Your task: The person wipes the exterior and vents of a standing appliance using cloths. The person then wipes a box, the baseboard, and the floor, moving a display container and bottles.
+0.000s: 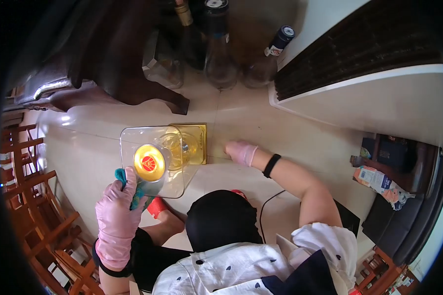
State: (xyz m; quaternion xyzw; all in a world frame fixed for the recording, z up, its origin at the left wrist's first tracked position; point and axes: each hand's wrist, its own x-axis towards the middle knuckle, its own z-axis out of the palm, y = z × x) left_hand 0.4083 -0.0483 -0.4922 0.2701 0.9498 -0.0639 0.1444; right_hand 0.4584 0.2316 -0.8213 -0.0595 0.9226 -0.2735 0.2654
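Observation:
My left hand, in a pink glove, is closed around a teal cloth at the near left edge of a clear box. The box has see-through walls and a gold base. Within its outline shows a round gold top with a red emblem, and clear, bottle-like glass lies behind it. My right hand, also in a pink glove, is low over the floor to the right of the gold base, apart from it. Its fingers are foreshortened and mostly hidden, so their closure does not show.
Several glass bottles stand at the back beside carved dark wooden furniture. A white-edged cabinet is at the right, near a dark leather seat with a printed packet. Wooden chairs line the left. A black cable crosses the tiled floor.

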